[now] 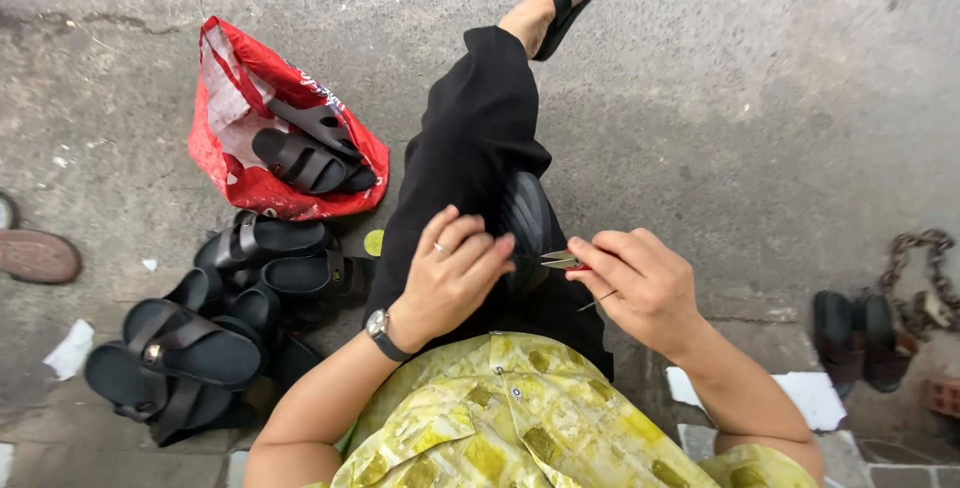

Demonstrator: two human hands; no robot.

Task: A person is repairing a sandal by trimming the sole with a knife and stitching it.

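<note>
Here, in the head view, the person sits with one leg crossed over the other, and a black sandal (527, 216) lies on the lap against the black trousers (470, 138), its long axis running roughly away from the body, toward the raised knee. The left hand (452, 273) is curled over the near left edge of that sandal, fingers bent and pressing on it, a ring on one finger and a wristwatch (379, 326) at the wrist. The right hand (640, 283) sits just to the right, fingers pinched around small thread snips (558, 260) whose blades point left, at the sandal's side, nearly touching it. Both hands are equally close; the snips lie between them. A thin needle-like piece (597, 300) sticks out under the right hand; what it is cannot be told. To the left on the concrete floor (780, 98) stands a heap of black sandals (215, 318), and beyond it a red bag (240, 108) holding two more. Open floor lies to the right, up to a dark pair of shoes (860, 333) and a rusty chain (925, 268).
</note>
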